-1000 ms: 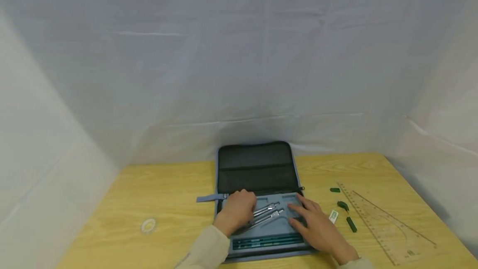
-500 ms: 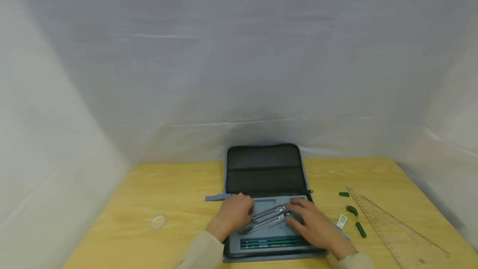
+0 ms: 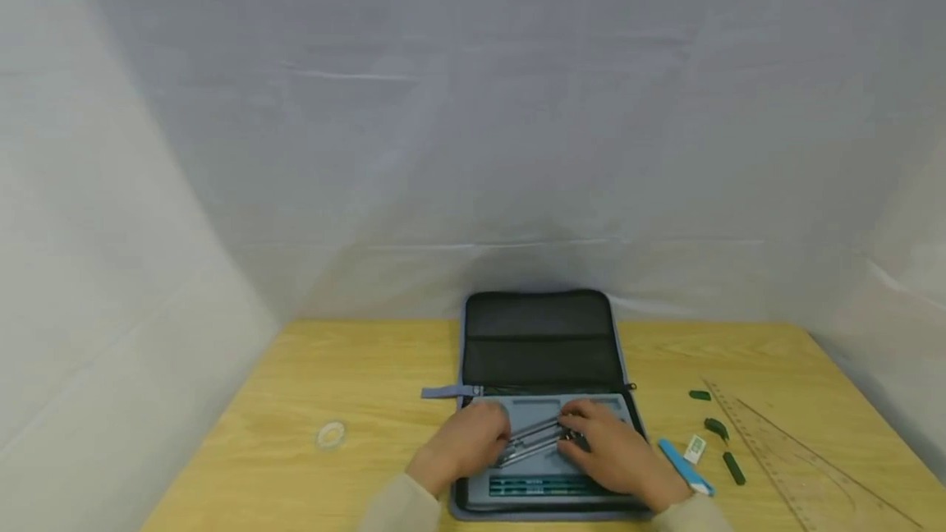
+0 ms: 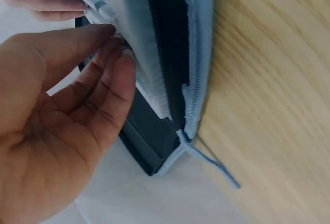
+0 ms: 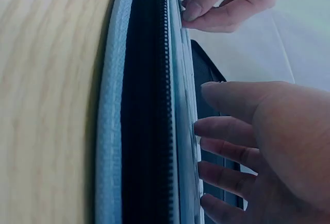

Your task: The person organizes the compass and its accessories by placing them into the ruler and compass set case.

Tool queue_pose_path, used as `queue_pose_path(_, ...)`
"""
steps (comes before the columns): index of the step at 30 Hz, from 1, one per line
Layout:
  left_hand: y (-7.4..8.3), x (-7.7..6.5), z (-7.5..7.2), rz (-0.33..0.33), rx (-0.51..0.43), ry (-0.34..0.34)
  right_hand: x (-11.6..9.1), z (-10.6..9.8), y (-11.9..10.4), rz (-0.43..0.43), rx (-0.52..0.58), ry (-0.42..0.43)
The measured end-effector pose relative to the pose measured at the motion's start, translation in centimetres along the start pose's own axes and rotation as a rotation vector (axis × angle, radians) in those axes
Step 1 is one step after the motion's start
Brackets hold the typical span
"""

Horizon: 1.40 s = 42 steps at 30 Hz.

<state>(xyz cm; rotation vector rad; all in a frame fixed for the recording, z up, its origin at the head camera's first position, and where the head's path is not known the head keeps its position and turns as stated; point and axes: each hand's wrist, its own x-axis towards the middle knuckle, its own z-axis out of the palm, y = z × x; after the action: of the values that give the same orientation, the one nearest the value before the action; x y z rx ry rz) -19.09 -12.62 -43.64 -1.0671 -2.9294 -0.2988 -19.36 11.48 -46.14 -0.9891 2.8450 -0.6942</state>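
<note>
A zippered pencil case (image 3: 543, 361) lies unfolded, with a blue-grey moulded tray (image 3: 528, 410) in its near half. Two silver drawing compasses (image 3: 535, 428) lie slanted in the tray, their ends covered by the hands. At their left end, my left hand (image 3: 467, 443) pinches one compass between thumb and fingertips. My right hand (image 3: 609, 451) rests its fingertips on the hinge ends; its fingers (image 5: 227, 128) are spread and nearly straight in the right wrist view. Several green pencils (image 3: 538, 486) fill the tray's front slot.
Right of the case lie a light-blue tool (image 3: 685, 466), a white eraser (image 3: 695, 449), small dark-green pieces (image 3: 734, 468) and a clear set square (image 3: 801, 466). A tape ring (image 3: 330, 434) is at left. A white sheet (image 3: 532, 146) hangs behind the table.
My right hand has moved left onto the hinge ends of the compasses. The light-blue tool, earlier covered by the right forearm, now shows. The head view has turned left.
</note>
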Motion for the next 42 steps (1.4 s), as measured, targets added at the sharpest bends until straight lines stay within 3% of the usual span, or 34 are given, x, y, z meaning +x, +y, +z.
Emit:
queue_pose_path(6,0.4,-0.2,-0.1,-0.006,0.053,0.018,0.1,0.1,-0.7,0.022,-0.035,0.01)
queue_pose_path(12,0.5,-0.2,-0.4,-0.032,0.02,-0.013,0.4,0.0,-1.2,0.089,-0.006,-0.007)
queue_pose_path(20,0.4,-0.9,-1.0,-0.018,0.019,-0.014,0.6,0.1,-1.2,0.071,0.008,-0.015)
queue_pose_path(28,-0.9,-2.1,-2.0,-0.064,-0.024,0.033,0.5,0.2,-1.0,0.098,0.009,0.114)
queue_pose_path(32,-1.5,-3.0,-2.2,-0.075,-0.045,0.076,0.6,-0.1,-1.0,0.121,0.061,0.085)
queue_pose_path(42,-3.2,-5.0,-2.0,-0.182,0.085,0.127,0.6,0.4,-1.5,0.073,0.091,0.069)
